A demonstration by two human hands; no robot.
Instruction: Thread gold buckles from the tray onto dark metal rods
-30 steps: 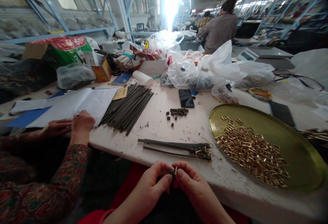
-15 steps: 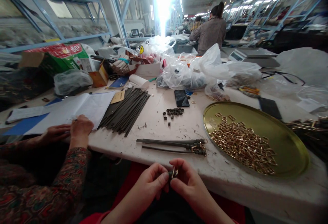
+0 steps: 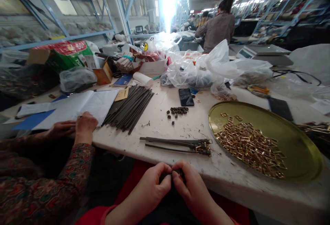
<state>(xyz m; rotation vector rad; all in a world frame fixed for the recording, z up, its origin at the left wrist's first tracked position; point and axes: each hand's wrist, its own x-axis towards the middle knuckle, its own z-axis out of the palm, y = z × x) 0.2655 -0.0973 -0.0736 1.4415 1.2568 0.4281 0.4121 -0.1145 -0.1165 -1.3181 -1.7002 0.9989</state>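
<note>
At the near table edge (image 3: 165, 156), we pinch a small dark strap piece (image 3: 175, 174) between left hand (image 3: 152, 187) and right hand (image 3: 192, 187), both closed on it
We note white worktop: strap bundle (image 3: 129, 110), brass buckle tray (image 3: 304, 149), phone (image 3: 186, 97); blue shelving (image 3: 64, 34) behind

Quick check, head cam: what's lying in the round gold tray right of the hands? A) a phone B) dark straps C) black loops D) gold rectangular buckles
D: the gold tray holds a heap of gold rectangular buckles; black loops, dark straps and phone lie on the table outside it.
</note>
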